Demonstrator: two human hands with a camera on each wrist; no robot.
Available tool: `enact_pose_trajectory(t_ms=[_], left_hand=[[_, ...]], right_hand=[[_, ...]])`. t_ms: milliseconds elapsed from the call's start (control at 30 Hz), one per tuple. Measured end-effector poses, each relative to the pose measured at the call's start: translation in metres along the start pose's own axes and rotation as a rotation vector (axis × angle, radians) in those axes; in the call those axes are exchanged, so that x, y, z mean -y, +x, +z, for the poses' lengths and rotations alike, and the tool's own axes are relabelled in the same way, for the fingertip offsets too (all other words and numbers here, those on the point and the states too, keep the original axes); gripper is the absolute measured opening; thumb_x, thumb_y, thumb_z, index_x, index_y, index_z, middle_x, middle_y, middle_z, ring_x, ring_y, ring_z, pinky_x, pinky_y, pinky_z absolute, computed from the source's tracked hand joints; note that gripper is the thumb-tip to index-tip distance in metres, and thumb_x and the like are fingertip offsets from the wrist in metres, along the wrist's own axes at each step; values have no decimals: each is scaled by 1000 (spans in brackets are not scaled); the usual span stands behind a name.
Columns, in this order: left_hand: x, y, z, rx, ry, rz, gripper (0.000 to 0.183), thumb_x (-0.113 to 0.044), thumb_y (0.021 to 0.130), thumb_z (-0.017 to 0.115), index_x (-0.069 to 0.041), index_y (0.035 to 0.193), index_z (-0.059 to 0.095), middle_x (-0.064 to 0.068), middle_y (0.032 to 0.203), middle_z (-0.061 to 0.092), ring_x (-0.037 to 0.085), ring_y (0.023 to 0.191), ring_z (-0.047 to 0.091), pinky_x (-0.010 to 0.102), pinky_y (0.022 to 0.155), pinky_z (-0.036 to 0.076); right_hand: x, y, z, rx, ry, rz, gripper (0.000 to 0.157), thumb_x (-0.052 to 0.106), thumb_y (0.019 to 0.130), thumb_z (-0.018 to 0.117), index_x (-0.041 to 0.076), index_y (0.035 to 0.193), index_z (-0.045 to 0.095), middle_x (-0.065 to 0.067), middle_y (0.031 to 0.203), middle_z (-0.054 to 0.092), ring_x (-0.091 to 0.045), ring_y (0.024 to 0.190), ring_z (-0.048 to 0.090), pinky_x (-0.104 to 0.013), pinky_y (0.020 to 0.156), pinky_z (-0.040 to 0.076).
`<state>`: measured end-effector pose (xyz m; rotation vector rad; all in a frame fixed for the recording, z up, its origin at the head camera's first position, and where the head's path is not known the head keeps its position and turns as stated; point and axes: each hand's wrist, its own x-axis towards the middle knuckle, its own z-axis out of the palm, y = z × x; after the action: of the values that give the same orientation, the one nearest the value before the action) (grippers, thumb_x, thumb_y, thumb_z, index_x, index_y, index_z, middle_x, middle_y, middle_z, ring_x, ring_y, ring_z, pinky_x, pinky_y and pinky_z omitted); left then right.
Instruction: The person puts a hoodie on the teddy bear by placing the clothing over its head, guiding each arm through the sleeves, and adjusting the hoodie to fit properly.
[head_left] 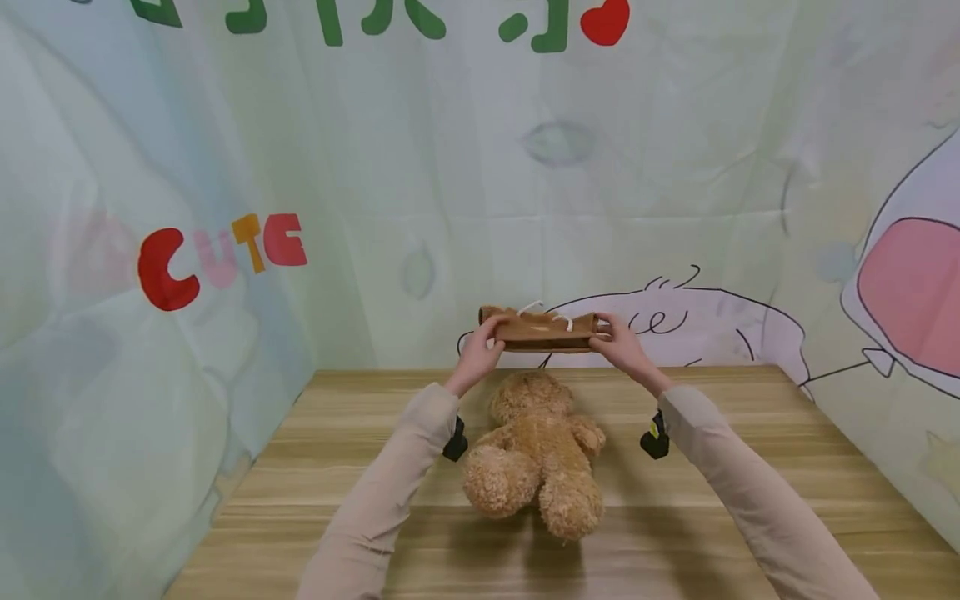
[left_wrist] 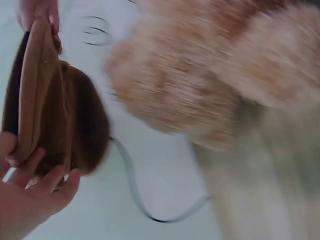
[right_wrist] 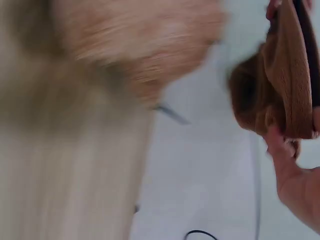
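Just above the picture's centre line's lower half, the brown cloth piece (head_left: 546, 335) stretches crosswise, its left end pinched by the left hand (head_left: 478, 357), its right end by the right hand (head_left: 624, 347). The teddy bear (head_left: 551, 446) lies below it in the frame, lengthwise on the table (head_left: 337, 483), head toward the cloth; the left hand appears nearer that head.

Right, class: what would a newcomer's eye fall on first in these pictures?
Probably the fluffy tan teddy bear, in the middle of the wood-grain table. Just beyond it, the left hand and right hand hold up a white-corded brown cloth garment. Multicoloured CUTE lettering brightens the pale printed backdrop at left.
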<state>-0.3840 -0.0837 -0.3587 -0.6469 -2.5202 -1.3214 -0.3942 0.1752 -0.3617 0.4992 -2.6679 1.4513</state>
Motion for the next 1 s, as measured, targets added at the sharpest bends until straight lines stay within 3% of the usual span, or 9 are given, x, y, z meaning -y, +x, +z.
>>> enact_pose_trajectory(t_ms=[100,200,333,433,500,600,800,900,1000], left_hand=[[63,2,20,103,69,-73,48,-25,93,40,2,131,31,10,85,57,15,65,57,31,59,48],[106,-8,34,259,40,-243,57,-42,92,38,-1,130,31,5,69,44,11,45,36,32,45,42],[139,-14,43,475,-226,-457,63,-52,90,35,-21,142,16,21,125,42,32,80,58,47,65,48],[150,-11,49,520,-466,-495,63,-49,93,33,-24,144,4,17,147,13,40,116,44,50,81,46],[138,-15,47,527,-592,-452,58,-42,95,33,-23,143,7,15,148,10,36,125,35,47,87,44],[97,-27,35,483,-658,-425,53,-34,98,29,-19,144,7,15,149,1,33,130,28,45,90,44],[42,-37,14,377,-565,-486,63,-35,98,23,-16,141,-18,20,146,-14,45,115,40,47,82,48],[32,-35,11,330,-486,-502,63,-39,97,22,-15,141,-17,24,145,-4,42,100,51,47,77,49],[27,-31,10,298,-437,-496,60,-44,96,18,-12,143,0,27,136,26,31,79,59,46,74,51]], right_hand=[[-19,0,24,13,-168,31,31,14,87,44,-7,109,49,-27,97,58,-30,76,60,-34,64,49],[-58,2,49,144,-175,48,32,28,90,42,-1,96,54,-11,69,54,-14,52,44,-27,48,39],[-76,-4,66,303,64,179,53,40,95,29,1,130,35,-15,88,53,-18,67,49,-34,61,44],[-57,-16,67,359,272,226,57,35,98,20,1,142,8,-31,123,39,-33,97,51,-40,77,44],[-47,-23,64,384,369,215,56,31,99,17,3,142,-5,-31,141,18,-32,113,46,-35,84,42],[-34,-29,58,403,495,195,59,25,99,20,5,140,-18,-33,142,9,-20,97,55,-28,83,44],[-13,-32,47,349,467,192,71,22,97,35,11,140,-21,-33,138,19,-7,82,51,-25,77,47],[-8,-27,43,269,359,155,68,24,96,38,17,143,-9,-31,137,23,-13,88,53,-28,71,50],[-7,-17,41,172,297,109,62,20,96,37,20,144,-1,-34,132,31,-18,79,57,-34,62,53]])
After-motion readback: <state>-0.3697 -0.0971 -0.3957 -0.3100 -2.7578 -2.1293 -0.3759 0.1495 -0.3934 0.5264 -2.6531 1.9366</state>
